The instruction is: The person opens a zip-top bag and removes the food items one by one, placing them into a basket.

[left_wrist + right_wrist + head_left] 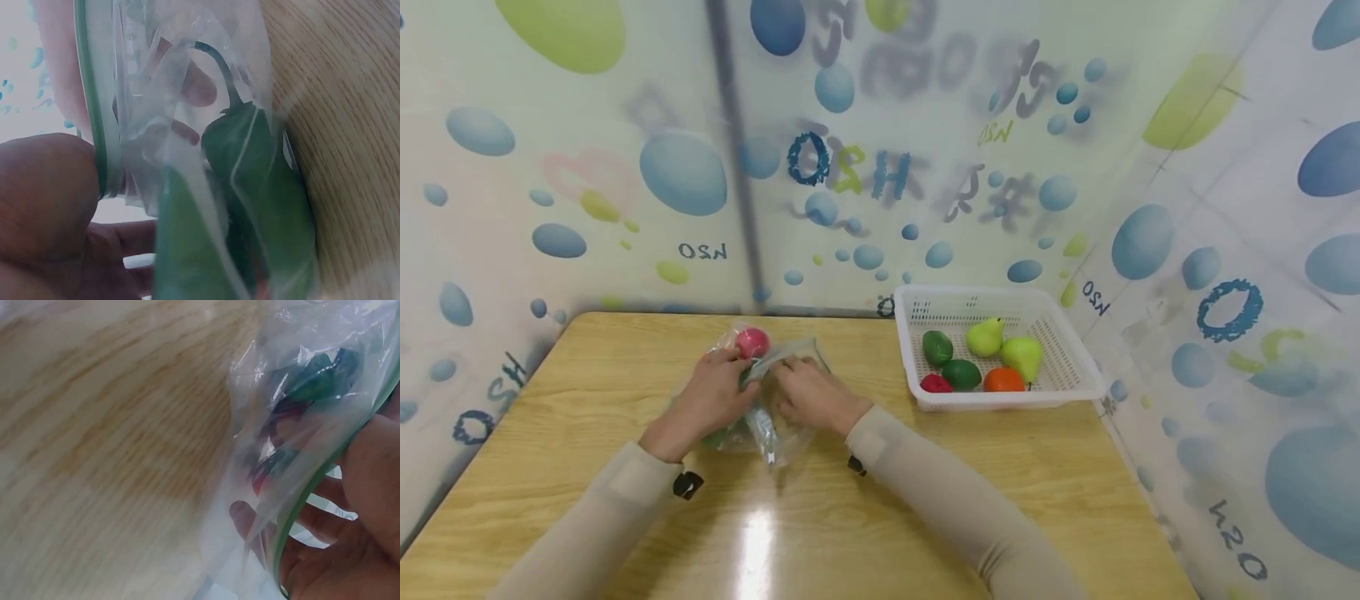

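Tabletop [1075, 467] | clear bag [765, 429] held between left hand [718, 392] and right hand [816, 396]

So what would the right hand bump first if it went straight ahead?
Apart from the plastic bag it holds, the right hand would probably meet the pink round thing first; depth is unclear, and the left hand is close.

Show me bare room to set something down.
Bare table lies left of the left sleeve, between the clear bag and white basket, and in front of the basket. Crowded: around the bag, held by left grip and right grip, and among the basket's fruit.
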`<state>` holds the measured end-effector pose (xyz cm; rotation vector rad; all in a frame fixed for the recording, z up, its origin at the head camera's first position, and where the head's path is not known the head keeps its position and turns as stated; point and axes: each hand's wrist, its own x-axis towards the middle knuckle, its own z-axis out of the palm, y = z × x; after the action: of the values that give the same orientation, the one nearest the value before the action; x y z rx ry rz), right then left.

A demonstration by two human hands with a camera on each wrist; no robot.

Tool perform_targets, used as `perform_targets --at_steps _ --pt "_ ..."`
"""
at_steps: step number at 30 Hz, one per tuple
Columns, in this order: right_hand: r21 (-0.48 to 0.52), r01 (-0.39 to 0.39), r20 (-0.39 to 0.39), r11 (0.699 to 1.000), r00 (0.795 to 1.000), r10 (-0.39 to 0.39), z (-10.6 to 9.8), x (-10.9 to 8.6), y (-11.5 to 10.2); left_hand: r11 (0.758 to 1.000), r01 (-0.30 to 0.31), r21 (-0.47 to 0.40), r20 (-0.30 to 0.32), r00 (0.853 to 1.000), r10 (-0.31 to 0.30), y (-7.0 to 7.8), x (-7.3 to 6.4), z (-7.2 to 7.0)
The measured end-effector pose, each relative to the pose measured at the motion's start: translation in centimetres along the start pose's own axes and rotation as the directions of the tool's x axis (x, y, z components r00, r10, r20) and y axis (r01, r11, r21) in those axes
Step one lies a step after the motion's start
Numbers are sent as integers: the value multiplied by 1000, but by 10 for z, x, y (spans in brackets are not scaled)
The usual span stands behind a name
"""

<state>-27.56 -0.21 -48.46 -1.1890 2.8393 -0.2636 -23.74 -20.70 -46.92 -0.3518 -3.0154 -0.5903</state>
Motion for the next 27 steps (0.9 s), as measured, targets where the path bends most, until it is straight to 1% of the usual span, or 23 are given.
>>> perform_targets --at_steps 1,3,4,6,7,8,10,11,14,15,16,19,23,25,27 --pt "-7 4 4 1000 1000 -4 1 1 0 1000 -7 -5 -20 1000 7 -6 3 7" --pt "-20 17 5 1000 1000 -17 5 2 0 1000 -25 0 -30 999 25 -13 6 15" --pt "-26 27 -1 999 1000 -27 7 3 0 1000 -29 -5 -37 999 29 -19 9 21" --pt "-36 43 -17 998 999 -43 9 3 0 999 -24 -33 -40 999 23 -23 10 26" --pt "-41 46 -29 998 998 -47 10 3 0 999 -23 -43 -42 999 21 -22 9 26" --pt "-44 47 -40 998 998 -48 10 3 0 998 -10 -57 -28 1000 8 -19 7 23" --pt "-42 44 -52 998 998 -46 11 2 -1 994 40 -98 -9 999 -41 -12 4 19" --pt "-43 38 -54 998 998 -41 10 1 -2 991 69 -113 6 998 -69 -5 0 13" --pt "-29 29 -43 999 999 -31 9 0 -4 976 164 -143 43 986 -159 6 -6 6" --pt "-23 28 -36 999 999 -29 8 0 -5 974 182 -134 50 983 -176 9 -8 3" --pt "-20 28 -31 999 999 -28 8 0 -5 973 187 -133 42 982 -183 11 -9 1" --pt "-11 33 -34 999 999 -34 8 1 -6 984 161 -78 13 987 -161 13 -10 -3" --pt "-9 62 -64 998 996 -62 9 3 -5 996 86 -17 -14 996 -86 10 -9 -8" --pt "-15 84 -74 996 994 -84 10 3 -4 998 59 -12 -11 998 -59 9 -9 -10" --pt "-22 104 -78 994 991 -105 11 3 -3 999 50 -21 4 999 -50 10 -9 -13"
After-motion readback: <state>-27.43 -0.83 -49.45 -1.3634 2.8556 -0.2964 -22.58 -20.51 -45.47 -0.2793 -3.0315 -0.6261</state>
